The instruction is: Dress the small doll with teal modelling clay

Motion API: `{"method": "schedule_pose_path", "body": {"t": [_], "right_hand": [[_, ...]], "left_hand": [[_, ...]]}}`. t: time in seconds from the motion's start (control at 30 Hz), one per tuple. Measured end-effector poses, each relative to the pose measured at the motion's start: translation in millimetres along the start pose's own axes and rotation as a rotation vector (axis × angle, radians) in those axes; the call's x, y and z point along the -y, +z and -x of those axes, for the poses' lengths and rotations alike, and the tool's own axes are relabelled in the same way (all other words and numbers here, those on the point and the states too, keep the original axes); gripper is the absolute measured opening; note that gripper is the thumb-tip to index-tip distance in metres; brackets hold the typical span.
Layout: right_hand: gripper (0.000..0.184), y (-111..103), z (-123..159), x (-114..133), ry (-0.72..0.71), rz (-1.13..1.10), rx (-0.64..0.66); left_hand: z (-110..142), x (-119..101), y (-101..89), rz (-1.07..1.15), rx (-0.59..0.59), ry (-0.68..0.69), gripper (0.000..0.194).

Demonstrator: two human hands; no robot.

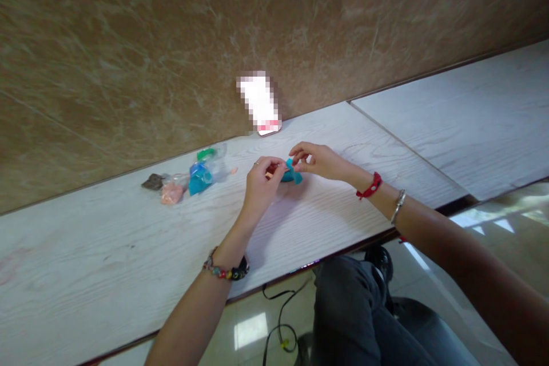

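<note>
Above the white wooden surface, a small teal, soft clay-like piece [293,175] with uneven, pointed edges is between my two hands. My left hand [265,180] is closed, thumb and fingers pinching the piece at its left side. A bit of orange shows among those fingers, too small to make out. From the right, my right hand [316,161] reaches in with curled fingers, thumb and fingertips closed at the upper right part of the same piece. My fingers hide some of its shape.
Left of my hands lie plastic bags of blue clay [200,179], pink clay [172,193] and a dark brown lump [153,182], with a green piece [206,154] behind. A peach bit [234,171] lies nearby. A phone [262,104] leans on the marbled wall. The table's front edge [343,250] is near my legs.
</note>
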State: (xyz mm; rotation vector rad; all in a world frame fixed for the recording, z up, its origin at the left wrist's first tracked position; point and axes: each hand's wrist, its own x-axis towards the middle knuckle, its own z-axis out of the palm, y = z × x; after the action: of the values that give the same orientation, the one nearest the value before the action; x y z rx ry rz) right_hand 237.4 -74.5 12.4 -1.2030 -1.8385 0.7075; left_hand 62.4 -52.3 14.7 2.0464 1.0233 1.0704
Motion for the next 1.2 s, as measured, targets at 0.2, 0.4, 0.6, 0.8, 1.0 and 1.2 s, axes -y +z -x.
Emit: {"method": "schedule_pose_path", "body": {"t": [0.2, 0.4, 0.6, 0.8, 1.0, 1.2], "right_hand": [[0.024, 1, -5, -8, -0.086, 0.059, 0.293], [0.013, 6, -6, -4, 0.012, -0.209, 0.348], [0.014, 5, -4, -3, 0.179, -0.422, 0.346], [0.007, 7, -8, -5, 0.217, -0.398, 0.142], [0.006, 10, -8, -12, 0.344, -0.291, 0.093], [0.014, 9, -7, -6, 0.418, -0.204, 0.135]], "left_hand": [[-5, -2, -12.4, 0.093, 0.049, -0.03, 0.01], [-8, -1, -21.8, 0.141, 0.064, -0.053, 0.014], [-11, 4, -29.8, 0.235, 0.031, -0.136, 0.012], [-11, 14, -32.7, 0.159, 0.079, -0.271, 0.014], [-10, 27, -31.2, 0.056, 0.215, -0.331, 0.017], [-9, 34, -33.6, -0.243, 0.311, -0.259, 0.016]]}}
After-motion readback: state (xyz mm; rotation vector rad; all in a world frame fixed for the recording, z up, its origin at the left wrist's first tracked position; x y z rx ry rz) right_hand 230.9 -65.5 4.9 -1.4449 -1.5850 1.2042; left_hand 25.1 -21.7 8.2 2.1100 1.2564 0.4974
